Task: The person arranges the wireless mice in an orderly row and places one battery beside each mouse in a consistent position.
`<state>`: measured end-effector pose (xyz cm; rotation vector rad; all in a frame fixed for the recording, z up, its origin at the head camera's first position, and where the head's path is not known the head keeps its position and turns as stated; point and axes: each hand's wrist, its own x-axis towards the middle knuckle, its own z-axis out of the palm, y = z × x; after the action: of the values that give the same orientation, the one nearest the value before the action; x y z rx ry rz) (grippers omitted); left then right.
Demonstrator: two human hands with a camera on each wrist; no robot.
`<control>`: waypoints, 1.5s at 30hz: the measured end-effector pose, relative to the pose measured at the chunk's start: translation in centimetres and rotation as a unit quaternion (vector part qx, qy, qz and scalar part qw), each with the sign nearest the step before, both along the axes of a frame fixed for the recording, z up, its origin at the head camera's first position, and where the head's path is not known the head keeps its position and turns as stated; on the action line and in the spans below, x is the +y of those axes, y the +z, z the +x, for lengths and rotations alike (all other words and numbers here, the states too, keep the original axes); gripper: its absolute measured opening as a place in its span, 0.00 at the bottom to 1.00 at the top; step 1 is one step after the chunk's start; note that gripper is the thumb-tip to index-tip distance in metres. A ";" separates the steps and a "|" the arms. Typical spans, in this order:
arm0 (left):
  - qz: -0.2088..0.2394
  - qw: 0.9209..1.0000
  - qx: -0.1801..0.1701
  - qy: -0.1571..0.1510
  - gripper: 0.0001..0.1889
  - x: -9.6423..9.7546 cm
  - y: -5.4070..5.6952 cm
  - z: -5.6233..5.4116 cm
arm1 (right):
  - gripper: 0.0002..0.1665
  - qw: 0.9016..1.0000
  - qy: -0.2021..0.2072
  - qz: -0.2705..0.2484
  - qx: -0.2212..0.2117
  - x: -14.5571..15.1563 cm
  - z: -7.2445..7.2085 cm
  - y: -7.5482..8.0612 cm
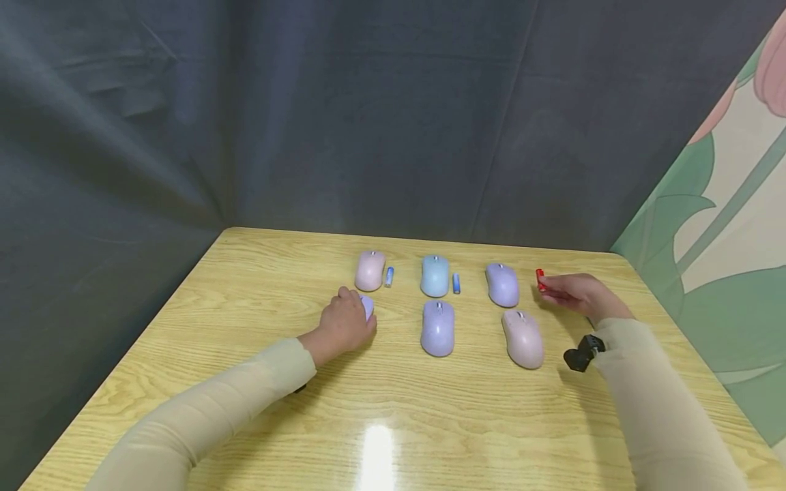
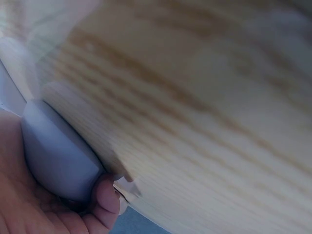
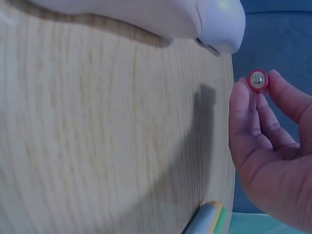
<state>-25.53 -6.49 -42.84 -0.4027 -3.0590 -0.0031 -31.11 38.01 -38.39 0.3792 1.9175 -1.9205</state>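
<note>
My left hand (image 1: 346,320) grips a light purple computer mouse (image 1: 368,306) at the left end of the front row; fingers and thumb wrap its sides, and much of it is hidden under the hand. In the left wrist view the side of that mouse (image 2: 58,151) shows against the palm. At the right, my right hand (image 1: 577,293) pinches a red battery (image 1: 540,279) between thumb and fingertips. Its metal end faces the right wrist camera, and the battery (image 3: 258,80) is held above the table there. A purple mouse (image 1: 503,285) stands just left of it.
Along the back stand a pink mouse (image 1: 370,271) and a light blue mouse (image 1: 435,277), with a blue battery (image 1: 389,277) and another blue battery (image 1: 456,284) to their right. A purple mouse (image 1: 438,329) and a pink mouse (image 1: 523,339) lie in front on the wooden table (image 1: 467,423).
</note>
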 end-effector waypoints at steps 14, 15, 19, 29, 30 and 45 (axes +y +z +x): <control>-0.005 1.000 -0.013 0.007 0.31 0.1 0.2 0.0 | 0.16 0.995 -0.006 0.094 -0.011 -1.5 -0.5 -0.5; -0.006 1.000 -0.013 0.007 0.31 0.1 0.2 0.0 | 0.16 0.995 -0.004 0.102 -0.010 -1.7 -0.5 -0.5; -0.006 1.000 -0.013 0.007 0.31 0.1 0.0 -0.1 | 0.14 0.993 0.001 0.122 -0.008 -2.0 -0.6 -0.6; -0.007 1.000 -0.006 0.004 0.32 0.1 -0.2 -0.2 | 0.09 0.976 -0.016 0.219 0.004 -2.2 -1.5 -1.7; -0.008 1.000 -0.005 0.003 0.32 0.1 -0.2 -0.2 | 0.08 0.974 -0.021 0.225 0.005 -2.2 -1.7 -1.9; -0.001 1.000 -0.011 0.011 0.31 0.2 0.0 -0.1 | 0.12 0.949 -0.022 0.314 0.021 -3.1 -1.9 -2.1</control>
<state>-25.67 -6.30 -42.81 -0.3720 -3.0843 -0.0032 -33.03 34.90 -40.53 0.5628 2.5391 -1.2991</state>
